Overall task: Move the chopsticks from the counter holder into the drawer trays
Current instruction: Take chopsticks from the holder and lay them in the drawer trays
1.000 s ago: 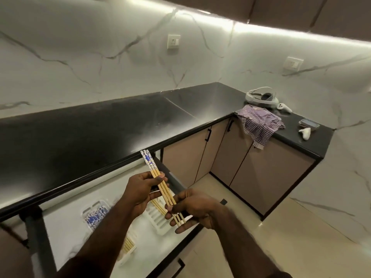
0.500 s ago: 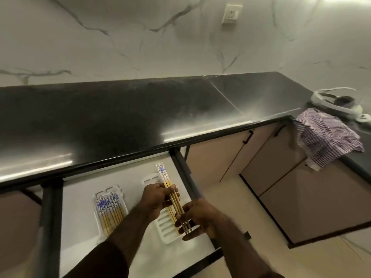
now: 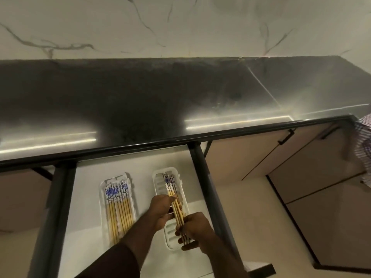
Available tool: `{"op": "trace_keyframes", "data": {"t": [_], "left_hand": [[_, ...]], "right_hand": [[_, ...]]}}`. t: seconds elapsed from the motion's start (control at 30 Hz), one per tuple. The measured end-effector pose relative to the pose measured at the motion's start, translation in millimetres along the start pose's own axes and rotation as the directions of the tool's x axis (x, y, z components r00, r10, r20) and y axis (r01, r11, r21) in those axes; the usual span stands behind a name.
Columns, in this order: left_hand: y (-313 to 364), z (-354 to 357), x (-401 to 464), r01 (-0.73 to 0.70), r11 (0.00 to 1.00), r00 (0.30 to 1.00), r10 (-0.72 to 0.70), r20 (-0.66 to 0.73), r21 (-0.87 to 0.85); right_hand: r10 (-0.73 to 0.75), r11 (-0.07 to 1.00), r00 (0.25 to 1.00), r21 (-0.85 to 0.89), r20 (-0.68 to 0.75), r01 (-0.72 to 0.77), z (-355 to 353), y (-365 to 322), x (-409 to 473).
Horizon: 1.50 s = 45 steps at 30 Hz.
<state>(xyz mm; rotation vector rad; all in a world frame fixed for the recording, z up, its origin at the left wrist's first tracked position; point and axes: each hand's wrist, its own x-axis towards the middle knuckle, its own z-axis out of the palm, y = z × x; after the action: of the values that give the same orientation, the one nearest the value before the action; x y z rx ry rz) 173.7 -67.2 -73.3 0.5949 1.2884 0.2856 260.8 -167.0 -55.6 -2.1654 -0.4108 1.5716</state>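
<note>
A small bundle of wooden chopsticks (image 3: 170, 186) with blue-and-white patterned tops lies along the right white slotted tray (image 3: 158, 178) in the open drawer. My left hand (image 3: 160, 209) grips the bundle near its middle. My right hand (image 3: 194, 230) pinches its lower ends. Whether the bundle rests on the tray or hovers just above it, I cannot tell. The left white tray (image 3: 103, 197) holds several more chopsticks (image 3: 118, 205) side by side. No counter holder is in view.
The white drawer floor (image 3: 140, 165) sits between black side rails (image 3: 202, 173). The black countertop (image 3: 140, 101) overhangs the drawer's back. Beige cabinet doors (image 3: 301, 163) stand to the right, and a checked cloth (image 3: 364, 147) hangs at the right edge.
Both hands have lowered the chopstick bundle from in front of the counter edge down into the right tray. The view has tilted down and left toward the drawer.
</note>
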Motion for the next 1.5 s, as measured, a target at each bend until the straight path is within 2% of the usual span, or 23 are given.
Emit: {"op": "trace_keyframes", "data": {"t": [0.13,0.27,0.5,0.73,1.0,1.2,1.5], "left_hand": [[-2,7,12,0.062,0.994,0.998,-0.065,-0.025,-0.094],[-5,12,18,0.095,0.980,0.992,-0.108,-0.064,-0.176],[-7,22,25,0.063,0.994,0.987,-0.076,-0.139,-0.095],[-12,28,27,0.017,1.000,0.981,-0.015,-0.195,0.009],[-12,32,20,-0.005,0.999,0.982,-0.003,-0.190,-0.045],[-13,24,20,0.008,1.000,0.979,-0.006,-0.206,0.011],[-18,18,16,0.043,0.998,0.989,-0.050,-0.142,-0.050]], "right_hand": [[-0.072,0.991,0.995,-0.115,-0.075,0.063,4,1,18],[-0.097,0.977,0.992,-0.199,-0.080,0.079,13,0,29],[-0.065,0.965,0.993,-0.258,-0.100,0.038,21,5,41],[-0.190,0.879,0.967,-0.468,-0.168,0.091,29,14,42],[-0.277,0.845,0.940,-0.516,-0.200,0.140,38,19,36],[-0.295,0.826,0.940,-0.539,-0.170,0.162,43,20,34],[-0.378,0.754,0.915,-0.622,-0.144,0.213,48,23,29]]}}
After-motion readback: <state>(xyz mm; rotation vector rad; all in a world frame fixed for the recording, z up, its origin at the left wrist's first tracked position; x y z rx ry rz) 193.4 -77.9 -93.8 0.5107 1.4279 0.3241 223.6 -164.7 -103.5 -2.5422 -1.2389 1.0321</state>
